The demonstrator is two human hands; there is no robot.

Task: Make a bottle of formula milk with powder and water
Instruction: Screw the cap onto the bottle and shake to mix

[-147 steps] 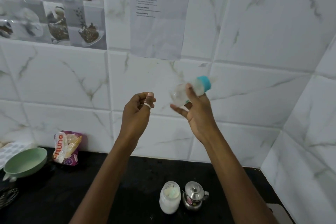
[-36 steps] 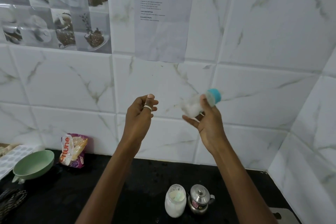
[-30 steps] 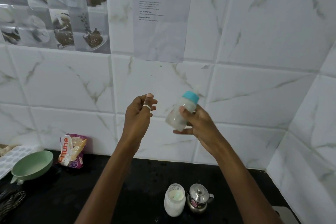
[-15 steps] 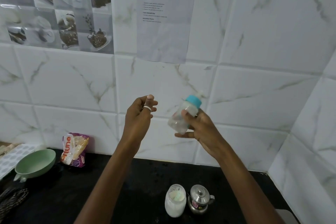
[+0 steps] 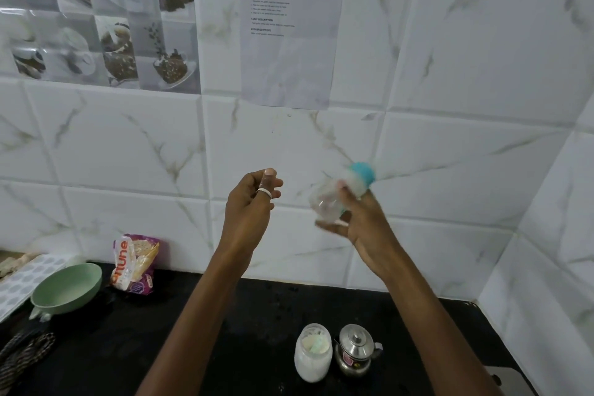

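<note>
My right hand (image 5: 360, 225) grips a clear baby bottle (image 5: 331, 199) with a blue cap, raised in front of the tiled wall and tilted with the cap up to the right; it is motion-blurred. My left hand (image 5: 250, 202) hovers beside it at the same height, fingers curled, holding nothing, a ring on one finger. Down on the black counter (image 5: 225, 331) stand a glass jar of white powder (image 5: 312, 352) with a scoop inside and a small lidded steel pot (image 5: 355, 349) right of it.
A green bowl (image 5: 66, 288) and a snack packet (image 5: 135, 262) sit at the counter's back left. A dotted white mat (image 5: 19, 283) and a dark cord (image 5: 22, 354) lie at the left edge. Tiled walls close the back and right. A paper sheet (image 5: 289, 29) hangs on the wall.
The bottle in my right hand has swung from near upright to tilted right and blurred, as in a shake. My left hand has stayed in place.
</note>
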